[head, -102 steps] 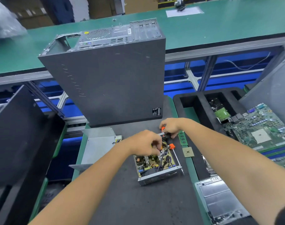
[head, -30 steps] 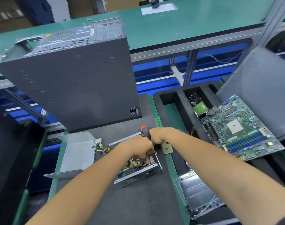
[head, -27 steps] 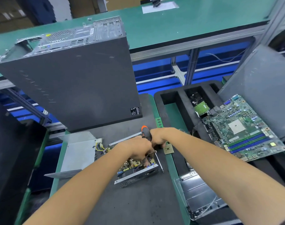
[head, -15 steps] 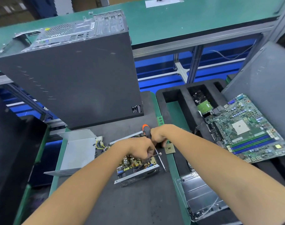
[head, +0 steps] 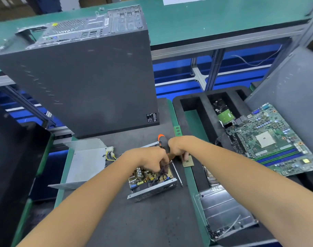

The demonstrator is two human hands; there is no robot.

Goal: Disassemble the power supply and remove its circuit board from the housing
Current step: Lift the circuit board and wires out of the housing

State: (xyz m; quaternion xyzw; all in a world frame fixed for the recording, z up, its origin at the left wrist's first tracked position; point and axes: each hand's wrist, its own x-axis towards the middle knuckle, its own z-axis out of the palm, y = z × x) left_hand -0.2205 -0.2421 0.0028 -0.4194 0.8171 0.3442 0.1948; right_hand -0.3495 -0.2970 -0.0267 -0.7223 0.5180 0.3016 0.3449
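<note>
Grey computer case [head: 84,77] stands upright at the back of the dark work mat [head: 143,220], perforated rear panel facing up. Right of the mat, a black foam tray [head: 193,106] with compartments; a green motherboard [head: 271,139] lies tilted across its right side, and a hard drive [head: 223,113] sits in one slot behind it. Near right, a shiny metal tray [head: 225,211] holds loose screws along its lower edge.

Left on the mat: the detached metal cover [head: 84,163] of the power supply, lying open side up, a white connector with yellow wires at its right edge.

Centre of the mat: the power supply housing [head: 152,191], lid off, perforated wall toward the viewer. The circuit board [head: 146,175] still sits inside it, yellow and crowded with components.

Left hand [head: 148,159] is over the far half of the board, fingers curled down around a dark bundle of wires [head: 162,171]. Right hand [head: 179,145] meets it from the right, fist wrapped around the black handle of a screwdriver [head: 163,141] with an orange cap; the tip is hidden behind the hands.

A second, thin screwdriver shaft [head: 177,175] lies along the housing's right side. Just beside the right hand, a square CPU chip [head: 188,162] rests on the mat edge; a green memory stick [head: 177,130] lies farther back on the same edge.
</note>
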